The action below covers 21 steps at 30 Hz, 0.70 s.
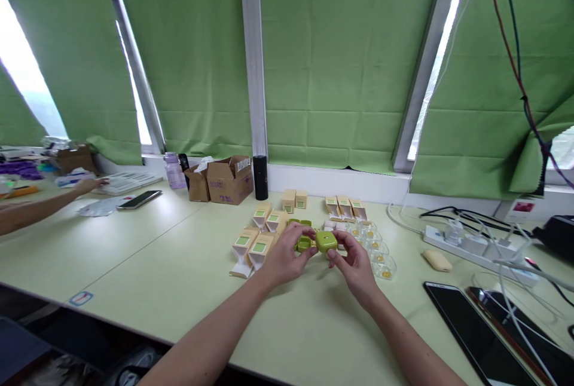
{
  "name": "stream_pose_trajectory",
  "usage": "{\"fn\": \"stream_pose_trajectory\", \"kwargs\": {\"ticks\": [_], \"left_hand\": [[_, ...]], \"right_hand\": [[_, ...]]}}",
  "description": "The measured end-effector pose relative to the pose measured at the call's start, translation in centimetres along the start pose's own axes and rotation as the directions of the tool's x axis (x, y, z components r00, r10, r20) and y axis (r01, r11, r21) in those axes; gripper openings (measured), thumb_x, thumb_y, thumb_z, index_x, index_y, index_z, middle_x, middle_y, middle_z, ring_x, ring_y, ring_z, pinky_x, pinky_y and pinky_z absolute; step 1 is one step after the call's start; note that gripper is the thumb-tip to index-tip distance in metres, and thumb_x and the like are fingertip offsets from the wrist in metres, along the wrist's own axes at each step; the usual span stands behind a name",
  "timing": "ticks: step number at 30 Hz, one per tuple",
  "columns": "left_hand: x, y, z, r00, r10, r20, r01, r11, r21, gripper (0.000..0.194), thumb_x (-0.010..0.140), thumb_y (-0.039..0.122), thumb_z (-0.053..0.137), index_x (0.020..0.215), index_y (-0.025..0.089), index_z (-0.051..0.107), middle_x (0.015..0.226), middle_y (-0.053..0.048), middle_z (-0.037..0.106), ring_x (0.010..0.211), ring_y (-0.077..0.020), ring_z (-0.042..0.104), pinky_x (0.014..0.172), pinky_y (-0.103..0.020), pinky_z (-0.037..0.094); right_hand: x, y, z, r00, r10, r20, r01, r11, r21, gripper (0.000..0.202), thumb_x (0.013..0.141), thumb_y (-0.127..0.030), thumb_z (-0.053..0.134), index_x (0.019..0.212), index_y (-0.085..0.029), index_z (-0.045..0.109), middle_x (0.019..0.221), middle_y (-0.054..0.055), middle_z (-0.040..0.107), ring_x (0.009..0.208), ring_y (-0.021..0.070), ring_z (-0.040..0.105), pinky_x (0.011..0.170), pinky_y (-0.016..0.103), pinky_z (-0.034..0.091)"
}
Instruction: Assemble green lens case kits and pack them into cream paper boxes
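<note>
A small glossy green earbud case is held up above the table between my two hands. My right hand pinches its right side between thumb and fingers. My left hand has its thumb and fingertips closed at the case's left edge. Behind my hands lie more green cases, partly covered by the left fingers. Several open cardboard boxes with green labels stand beside my left hand. To the right of my right hand, clear plastic holders with yellow round pieces sit in a row.
Small boxes stand farther back. A brown carton and a black bottle are near the wall. On the right lie a cream case, a power strip with cables and a tablet. Another person's arm reaches in at left.
</note>
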<state>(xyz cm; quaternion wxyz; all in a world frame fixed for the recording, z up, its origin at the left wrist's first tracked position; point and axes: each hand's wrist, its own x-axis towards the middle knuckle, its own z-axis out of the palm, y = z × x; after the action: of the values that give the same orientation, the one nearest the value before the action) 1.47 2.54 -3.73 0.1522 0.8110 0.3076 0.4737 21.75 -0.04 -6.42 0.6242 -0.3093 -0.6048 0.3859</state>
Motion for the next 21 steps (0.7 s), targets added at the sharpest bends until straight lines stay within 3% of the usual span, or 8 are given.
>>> {"fn": "stream_pose_trajectory", "kwargs": {"ticks": [6,11,18,21], "left_hand": [[0.0,0.6,-0.2,0.990,0.139,0.029,-0.141,0.984,0.109,0.051,0.094,0.024,0.073,0.141,0.025,0.053,0.131,-0.012,0.064,0.125,-0.0304,0.052,0.107,-0.049,0.051],[-0.2,1.1,-0.1,0.985,0.158,0.072,-0.168,0.972,0.166,0.068,0.091,0.017,0.073,0.152,0.029,0.045,0.143,-0.013,0.054,0.136,-0.0327,0.046,0.116,-0.054,0.046],[-0.2,1.0,0.2,0.974,0.175,0.141,-0.197,0.967,0.160,0.062,0.094,0.012,0.066,0.150,0.034,0.052,0.139,-0.012,0.057,0.134,-0.0317,0.051,0.113,-0.053,0.049],[-0.2,0.7,0.3,0.979,0.163,0.120,-0.174,0.981,0.089,0.052,0.095,0.011,0.065,0.143,0.032,0.059,0.136,-0.011,0.060,0.131,-0.0295,0.055,0.112,-0.051,0.051]], "right_hand": [[0.0,0.1,-0.2,1.000,0.017,-0.017,-0.018,0.999,-0.044,0.043,0.090,-0.054,0.075,0.116,-0.021,0.069,0.107,0.011,0.068,0.090,0.0228,0.063,0.059,0.028,0.056],[0.0,0.2,-0.1,0.999,0.018,-0.049,-0.024,0.994,-0.110,0.047,0.087,-0.057,0.077,0.115,-0.020,0.071,0.102,0.010,0.070,0.087,0.0218,0.062,0.064,0.030,0.058],[-0.1,0.0,0.3,0.999,-0.026,-0.018,0.022,0.972,-0.233,0.041,0.093,-0.053,0.072,0.120,-0.021,0.071,0.101,0.009,0.072,0.089,0.0232,0.066,0.070,0.033,0.060],[-0.2,0.0,0.3,0.998,-0.058,-0.020,0.050,0.954,-0.297,0.039,0.099,-0.051,0.064,0.125,-0.022,0.069,0.106,0.010,0.072,0.091,0.0234,0.068,0.074,0.035,0.060]]}}
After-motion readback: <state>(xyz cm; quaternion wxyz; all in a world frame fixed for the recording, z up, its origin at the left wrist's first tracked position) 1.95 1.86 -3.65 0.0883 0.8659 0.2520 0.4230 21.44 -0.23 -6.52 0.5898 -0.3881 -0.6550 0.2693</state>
